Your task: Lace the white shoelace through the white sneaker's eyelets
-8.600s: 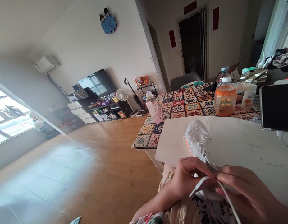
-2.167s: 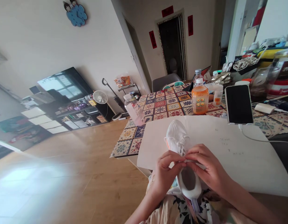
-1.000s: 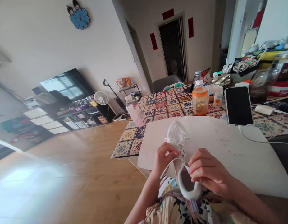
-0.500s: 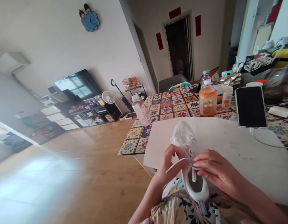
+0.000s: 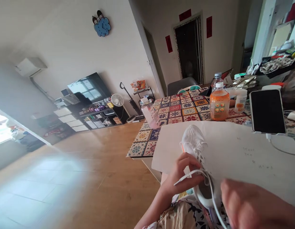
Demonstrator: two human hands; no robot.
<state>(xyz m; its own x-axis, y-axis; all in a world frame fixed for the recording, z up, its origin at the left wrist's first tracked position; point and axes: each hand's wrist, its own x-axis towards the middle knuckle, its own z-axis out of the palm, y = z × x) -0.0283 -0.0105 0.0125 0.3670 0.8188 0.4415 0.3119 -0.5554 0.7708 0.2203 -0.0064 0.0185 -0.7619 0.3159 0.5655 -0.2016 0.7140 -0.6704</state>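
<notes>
A white shoe (image 5: 193,136) lies with its toe on the white board and its heel at my lap. Its lace is threaded through the upper eyelets. My left hand (image 5: 186,173) is closed over the left side of the shoe's opening, pinching the white lace (image 5: 213,190); one lace end sticks out to the left over the fingers. From there the lace also runs down across the opening toward my lap. To the right of the heel, my right hand (image 5: 240,203) is curled and blurred by motion, and what its fingers hold is hidden.
The white board (image 5: 233,149) lies on a patterned tablecloth (image 5: 141,136). A phone (image 5: 268,111) stands on a holder at the right, its cable trailing over the board. Behind are an orange bottle (image 5: 219,105), a cup (image 5: 240,101) and a pinkish bottle (image 5: 151,114).
My right hand has moved from the laces down and right, beside the heel. A long stretch of lace now runs over the opening. The camera view has shifted slightly left.
</notes>
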